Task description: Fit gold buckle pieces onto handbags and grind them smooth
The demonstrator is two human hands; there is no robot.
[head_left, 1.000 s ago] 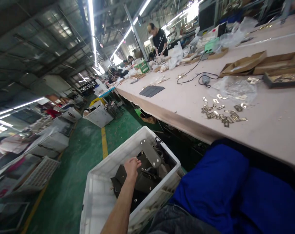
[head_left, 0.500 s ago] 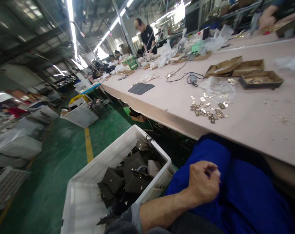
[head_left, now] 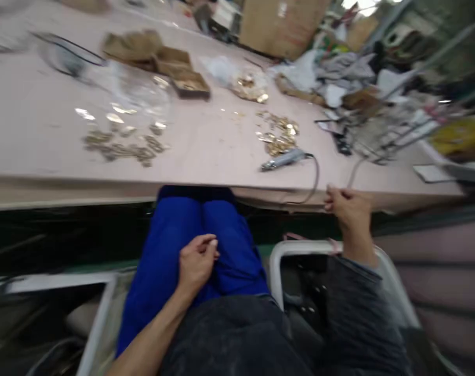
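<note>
My left hand (head_left: 198,261) rests over the blue trousers (head_left: 174,245) on my lap, its fingers loosely curled with nothing visible in them. Near the table's front edge, above the right-hand white bin (head_left: 276,266), my right hand (head_left: 350,209) has its fingers drawn together. Blur and the hand's angle hide whether it holds anything. On the table to its left lies a grey corded pen-shaped power tool (head_left: 284,159). Behind that tool is a pile of gold-coloured metal pieces (head_left: 280,141). Flat metal pieces (head_left: 123,149) are scattered farther left.
Cardboard trays (head_left: 190,86), a clear plastic bag (head_left: 139,96) and a bag of gold pieces (head_left: 248,86) lie on the pink table (head_left: 206,156). A large carton (head_left: 282,26) and cluttered materials stand behind. Another white bin (head_left: 100,313) with dark items is at lower left.
My view has swung right and down, from the aisle and left bin to the table in front. My right hand is now visible; my left hand is still curled over my lap.
</note>
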